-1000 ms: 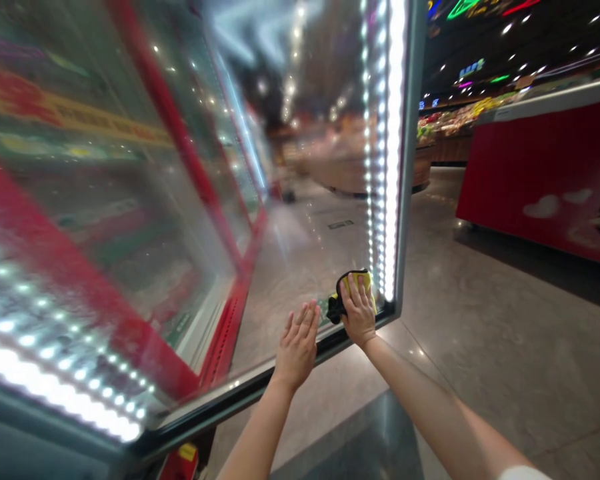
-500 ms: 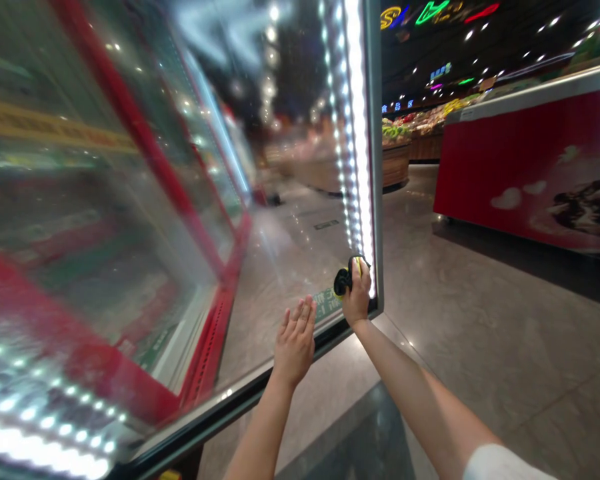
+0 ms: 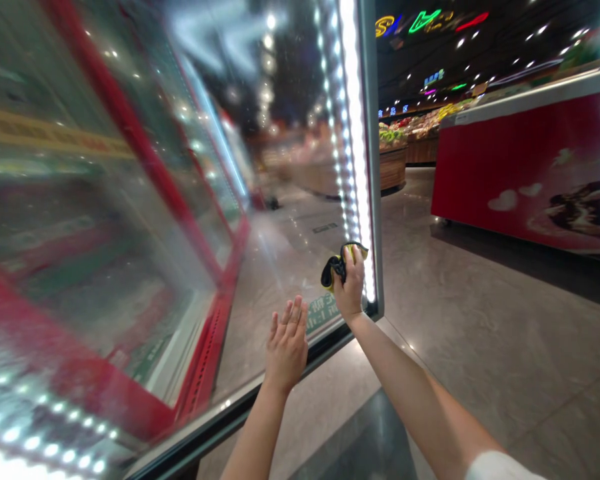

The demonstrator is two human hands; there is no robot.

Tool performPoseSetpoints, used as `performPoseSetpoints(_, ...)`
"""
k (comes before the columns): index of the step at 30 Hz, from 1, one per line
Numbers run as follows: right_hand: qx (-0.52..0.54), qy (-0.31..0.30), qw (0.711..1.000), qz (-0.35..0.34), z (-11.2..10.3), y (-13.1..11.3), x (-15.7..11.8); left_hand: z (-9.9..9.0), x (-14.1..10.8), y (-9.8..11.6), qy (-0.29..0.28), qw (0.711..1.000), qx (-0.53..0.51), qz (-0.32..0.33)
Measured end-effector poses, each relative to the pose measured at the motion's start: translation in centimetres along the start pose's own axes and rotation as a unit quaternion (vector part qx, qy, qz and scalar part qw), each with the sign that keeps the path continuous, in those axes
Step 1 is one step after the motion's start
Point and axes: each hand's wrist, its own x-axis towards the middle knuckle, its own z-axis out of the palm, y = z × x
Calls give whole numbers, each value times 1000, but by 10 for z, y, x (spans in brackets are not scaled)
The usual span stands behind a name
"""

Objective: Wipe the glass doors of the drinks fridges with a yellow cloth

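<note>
In front of me stands a glass door [image 3: 285,267] in a dark frame, with a bright strip of lights along its right side. My right hand [image 3: 351,287] grips a bunched black-and-yellow cloth [image 3: 334,268] against the glass, near the lower right corner. To its left, my left hand [image 3: 287,343] lies open on the glass just above the bottom frame, its fingers stretched upward. A green label with pale lettering [image 3: 321,312] sits on the glass between the two hands, partly covered by the right one.
Red-framed cabinets [image 3: 195,247] with glass run along the left, blurred. A red chest-type unit [image 3: 520,160] with a white top stands at the right. Farther back is a wood-sided produce stand [image 3: 393,170]. Pale glossy floor [image 3: 460,333] stretches between.
My right hand has shifted slightly up and left with the cloth, which spreads out more to the left. My left hand has moved slightly left in view, still flat on the glass.
</note>
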Motion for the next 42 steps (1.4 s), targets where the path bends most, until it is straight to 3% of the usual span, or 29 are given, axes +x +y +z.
performPoseSetpoints(4, -30, -119, 990, -65, -10, 6, -17, -4, -1, -5, -5, 1000, 9, 1)
performPoseSetpoints(6, -19, -107, 993, -47, -13, 15, -20, -5, -3, -8, 0, 1000, 11, -2)
performPoseSetpoints(8, 2, -56, 998, -15, -12, 16, -10, -6, -6, -11, 5, 1000, 13, -5)
performPoseSetpoints(11, 16, -14, 1000, -9, -3, -3, 12, -9, -10, -14, 3, 1000, 17, -5)
performPoseSetpoints(14, 8, -59, 996, -66, 1, -26, 12, -13, -12, -17, -4, 1000, 25, -8)
performPoseSetpoints(17, 26, -87, 988, -121, 1, -31, -2, -18, -15, -22, 4, 999, 37, -10)
performPoseSetpoints(22, 22, 8, 999, -27, 8, -42, -2, -30, -24, -34, 12, 999, 48, -9)
performPoseSetpoints(25, -5, -50, 994, -101, 10, -57, -8, -36, -30, -41, 10, 998, 54, -15)
performPoseSetpoints(28, -12, -90, 977, -191, 5, -57, -23, -39, -37, -48, 9, 998, 59, -24)
performPoseSetpoints(32, -21, -43, 992, -118, 4, -55, -23, -46, -49, -59, 15, 997, 66, -22)
performPoseSetpoints(35, -27, -35, 996, -79, 11, -80, -16, -53, -58, -67, 16, 997, 75, -25)
performPoseSetpoints(39, -32, -112, 974, -193, 15, -103, -30, -60, -69, -76, 12, 996, 81, -29)
performPoseSetpoints(42, -13, -97, 969, -229, 11, -93, -39, -64, -79, -80, 6, 996, 81, -34)
